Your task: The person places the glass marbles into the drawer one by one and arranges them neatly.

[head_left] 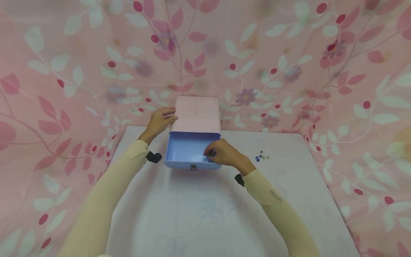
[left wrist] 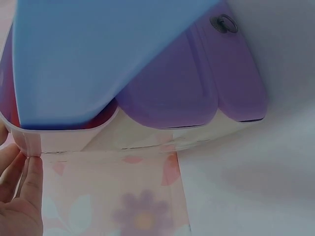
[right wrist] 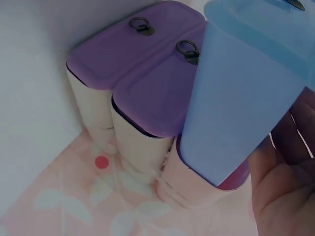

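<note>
A pink drawer cabinet [head_left: 197, 114] stands at the back of the table, its blue top drawer [head_left: 179, 148] pulled far out. My left hand [head_left: 160, 121] rests against the cabinet's left side near the top, fingers fairly straight; in the left wrist view the fingertips [left wrist: 33, 172] touch the casing's edge. Over the front right corner of the drawer reaches my right hand [head_left: 223, 152], its fingers bent down past the rim. I cannot tell whether a small thing sits between those fingertips. Several glass marbles [head_left: 260, 157], blue and yellowish, lie on the table to the right.
Two purple drawers [right wrist: 152, 98] with ring pulls sit pushed in below the blue one. A ring pull [head_left: 193, 167] hangs on the blue drawer's front. White cloth covers the table [head_left: 199, 214]; floral pink fabric [head_left: 205, 53] rises behind and at both sides.
</note>
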`<state>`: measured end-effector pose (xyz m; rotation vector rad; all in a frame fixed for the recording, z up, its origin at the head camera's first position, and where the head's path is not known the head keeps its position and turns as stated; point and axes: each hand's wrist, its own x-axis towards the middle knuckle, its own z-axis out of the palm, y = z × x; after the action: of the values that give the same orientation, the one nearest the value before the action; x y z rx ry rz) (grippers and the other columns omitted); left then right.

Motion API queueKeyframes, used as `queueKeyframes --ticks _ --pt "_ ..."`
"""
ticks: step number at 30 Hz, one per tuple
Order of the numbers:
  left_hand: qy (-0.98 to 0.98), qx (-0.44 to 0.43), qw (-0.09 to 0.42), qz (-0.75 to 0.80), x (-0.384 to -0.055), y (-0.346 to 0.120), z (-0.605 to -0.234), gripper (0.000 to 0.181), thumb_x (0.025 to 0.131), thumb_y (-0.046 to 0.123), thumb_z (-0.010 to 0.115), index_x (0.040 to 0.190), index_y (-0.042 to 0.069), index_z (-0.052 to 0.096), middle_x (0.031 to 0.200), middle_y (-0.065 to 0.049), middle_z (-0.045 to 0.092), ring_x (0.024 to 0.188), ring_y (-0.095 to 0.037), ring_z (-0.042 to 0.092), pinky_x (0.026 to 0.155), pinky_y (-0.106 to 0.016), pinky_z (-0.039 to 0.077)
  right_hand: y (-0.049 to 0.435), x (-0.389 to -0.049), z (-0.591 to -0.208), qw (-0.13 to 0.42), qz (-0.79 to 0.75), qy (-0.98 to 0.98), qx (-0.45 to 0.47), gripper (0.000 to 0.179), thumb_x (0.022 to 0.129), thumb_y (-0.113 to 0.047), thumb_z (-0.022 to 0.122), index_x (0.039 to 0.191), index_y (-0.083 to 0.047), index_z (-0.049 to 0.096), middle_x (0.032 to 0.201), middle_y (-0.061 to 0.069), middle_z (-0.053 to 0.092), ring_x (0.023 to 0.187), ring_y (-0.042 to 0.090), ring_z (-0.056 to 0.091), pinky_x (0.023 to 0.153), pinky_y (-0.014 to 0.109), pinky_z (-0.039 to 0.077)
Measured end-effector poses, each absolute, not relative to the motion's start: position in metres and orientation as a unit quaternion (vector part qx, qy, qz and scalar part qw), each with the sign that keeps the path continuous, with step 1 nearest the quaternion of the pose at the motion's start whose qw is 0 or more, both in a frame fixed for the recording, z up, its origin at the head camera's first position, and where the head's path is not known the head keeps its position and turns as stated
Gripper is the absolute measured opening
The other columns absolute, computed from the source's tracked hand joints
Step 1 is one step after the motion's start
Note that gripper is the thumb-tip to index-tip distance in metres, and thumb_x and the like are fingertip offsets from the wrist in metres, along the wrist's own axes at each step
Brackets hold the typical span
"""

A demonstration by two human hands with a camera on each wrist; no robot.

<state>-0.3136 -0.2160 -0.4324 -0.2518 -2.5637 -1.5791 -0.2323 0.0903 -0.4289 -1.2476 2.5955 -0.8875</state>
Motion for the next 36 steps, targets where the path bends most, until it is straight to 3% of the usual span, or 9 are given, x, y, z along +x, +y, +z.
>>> queueKeyframes --ticks 11,19,30,36 --pt "-0.845 -0.087 0.062 -0.524 -0.313 -0.216 -0.432 0.048 0.091 0.021 0.071 0.133 0.001 0.059 0.139 -0.01 0.052 0.127 -0.025 0.051 0.102 -0.036 0.047 0.08 -0.238 -0.423 0.136 -0.223 0.875 -0.407 0.019 0.078 0.006 0.075 0.091 -0.008 0.078 0.086 -0.001 0.073 0.076 0.006 0.064 0.073 0.022 0.055" --pt "-0.844 -0.087 0.062 -0.525 -0.313 -0.215 -0.431 0.047 0.091 0.02 0.071 0.132 0.001 0.059 0.139 -0.01 0.052 0.128 -0.025 0.051 0.102 -0.037 0.047 0.079 -0.24 -0.424 0.151 -0.21 0.875 -0.409 0.022 0.078 0.006 0.075 0.091 -0.011 0.079 0.087 -0.005 0.073 0.077 0.003 0.064 0.073 0.018 0.054" --pt "-0.847 -0.078 0.054 -0.523 -0.314 -0.214 -0.433 0.048 0.091 0.022 0.071 0.133 0.002 0.058 0.14 -0.009 0.052 0.128 -0.025 0.051 0.102 -0.037 0.047 0.085 -0.237 -0.429 0.118 -0.264 0.867 -0.406 0.021 0.077 0.001 0.079 0.097 -0.006 0.078 0.092 0.0 0.074 0.082 0.006 0.066 0.076 0.02 0.055" --pt "-0.848 -0.079 0.059 -0.522 -0.314 -0.216 -0.432 0.049 0.091 0.022 0.071 0.134 0.003 0.058 0.139 -0.01 0.052 0.128 -0.027 0.051 0.102 -0.038 0.047 0.091 -0.236 -0.436 0.069 -0.352 0.852 -0.38 0.018 0.08 -0.001 0.076 0.097 -0.007 0.078 0.094 -0.002 0.074 0.086 0.01 0.069 0.076 0.023 0.057"
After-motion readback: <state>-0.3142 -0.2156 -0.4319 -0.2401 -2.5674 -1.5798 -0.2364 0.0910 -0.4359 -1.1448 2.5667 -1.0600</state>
